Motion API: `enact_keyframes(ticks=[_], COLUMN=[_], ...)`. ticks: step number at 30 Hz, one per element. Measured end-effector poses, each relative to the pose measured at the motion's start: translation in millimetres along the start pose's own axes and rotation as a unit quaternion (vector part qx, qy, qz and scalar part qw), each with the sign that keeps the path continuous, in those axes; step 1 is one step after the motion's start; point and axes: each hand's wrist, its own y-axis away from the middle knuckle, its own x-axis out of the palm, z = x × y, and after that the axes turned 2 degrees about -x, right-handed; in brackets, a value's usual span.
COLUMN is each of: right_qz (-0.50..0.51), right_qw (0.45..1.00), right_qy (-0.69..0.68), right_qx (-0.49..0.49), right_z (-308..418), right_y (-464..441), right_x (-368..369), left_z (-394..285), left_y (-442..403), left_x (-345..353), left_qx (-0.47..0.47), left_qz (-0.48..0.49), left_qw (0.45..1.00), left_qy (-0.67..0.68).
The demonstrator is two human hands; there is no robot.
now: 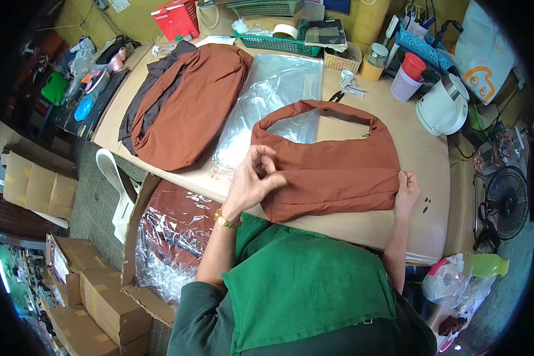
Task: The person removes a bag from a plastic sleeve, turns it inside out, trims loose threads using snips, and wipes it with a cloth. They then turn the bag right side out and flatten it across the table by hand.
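Observation:
A rust-brown fabric bag (338, 166) with a curved strap lies at the table's front edge. My left hand (259, 178) is at its left side, thumb and fingers curled near the fabric; whether they pinch it is hard to tell. My right hand (407, 188) pinches the bag's right edge. Behind the bag lie clear plastic sheets (279, 89). More rust-brown bags (190, 107) are stacked at the left, with a dark one (151, 89) partly under them.
An open carton (130, 237) with plastic-wrapped brown items stands below the table's left front. Along the back are a green basket (279, 44), a glass jar (375, 61), a cup (408, 77) and a white kettle (442, 107). A black fan (507, 202) is at the right.

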Motion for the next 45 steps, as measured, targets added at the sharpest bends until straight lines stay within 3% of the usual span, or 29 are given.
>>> enact_keyframes(ticks=[1, 3, 5, 7, 11, 13, 17, 19, 20, 21, 23, 24, 26, 27, 29, 30, 32, 36, 37, 38, 39, 41, 42, 44, 45], right_qz=[-0.002, 0.001, 0.005, -0.001, 0.005, 0.003, 0.004, -0.002, -0.008, -0.016, -0.081, -0.096, -0.071, -0.084, 0.135, 0.127, 0.141, 0.156, 0.126, 0.092, 0.092, 0.070, 0.070, 0.111, 0.110], right_qw=[1.000, 0.999, 0.999, 1.000, 0.999, 0.994, 0.987, 0.999, 0.995, 0.985, 0.911, 0.906, 0.958, 0.955, 0.907, 0.906, 0.918, 0.900, 0.965, 0.989, 0.989, 0.966, 0.966, 0.963, 0.964], right_qy=[0.018, 0.034, 0.050, 0.006, -0.041, -0.110, -0.162, 0.033, 0.100, 0.169, 0.340, 0.355, 0.275, 0.283, 0.338, 0.340, 0.361, 0.406, 0.218, 0.021, 0.021, -0.075, -0.076, 0.075, 0.075], right_qx=[0.008, 0.005, 0.002, -0.007, -0.006, 0.001, 0.004, 0.010, -0.003, -0.014, -0.216, -0.211, -0.042, -0.040, 0.213, 0.217, 0.079, 0.028, 0.074, 0.117, 0.116, 0.237, 0.236, 0.232, 0.232], right_z=[-3, -4, -3, 0, 9, 12, 8, 11, 16, 27, 45, 45, 38, 42, 54, 57, 64, 45, 31, 21, 33, 67, 65, 58, 50], right_y=[0, 1, 0, 0, 0, 0, -1, -4, -5, -5, -11, -9, -3, 1, 19, 29, 47, 53, 49, 47, 47, 49, 50, 48, 46], right_x=[-3, -4, -2, 2, 5, 5, -3, -5, -3, 5, 18, 11, -7, -20, -44, -45, -28, -4, 0, 2, 3, 4, -1, -26, -39], left_z=[-5, -14, -10, 2, -3, -6, -6, -18, -11, -2, 7, 15, 22, 23, 29, 30, 40, 52, 53, 55, 57, 58, 61, 74, 67], left_y=[3, 8, 11, 9, 6, 3, -2, -7, -11, -16, -22, -24, -22, -20, -15, -14, -14, -19, -22, -23, -24, -25, -26, -29, -28], left_x=[-2, -7, -1, 2, 5, 6, -9, -5, -9, -12, -5, -6, -8, -8, -7, -6, -9, -8, -7, -8, -9, -15, -17, -28, -31], left_qx=[-0.001, 0.044, 0.024, -0.042, -0.056, -0.033, -0.021, -0.035, 0.019, 0.016, 0.076, 0.079, 0.081, 0.079, 0.035, 0.009, -0.008, 0.011, 0.013, 0.046, 0.078, 0.078, 0.095, 0.106, 0.110], left_qz=[0.001, 0.087, 0.074, 0.047, 0.004, -0.040, -0.049, -0.085, -0.073, -0.069, -0.110, -0.106, -0.106, -0.112, -0.113, -0.113, -0.108, -0.111, -0.111, -0.137, -0.163, -0.192, -0.201, -0.229, -0.227], left_qw=[1.000, 0.973, 0.976, 0.998, 0.998, 0.998, 0.993, 0.993, 0.989, 0.991, 0.985, 0.985, 0.984, 0.983, 0.988, 0.991, 0.994, 0.994, 0.994, 0.989, 0.983, 0.978, 0.975, 0.967, 0.967], left_qy=[0.000, -0.207, -0.202, -0.022, -0.019, 0.047, -0.104, -0.078, -0.126, -0.110, -0.107, -0.108, -0.117, -0.124, -0.101, -0.073, -0.028, 0.018, 0.019, 0.017, 0.014, -0.015, -0.024, -0.023, -0.028])
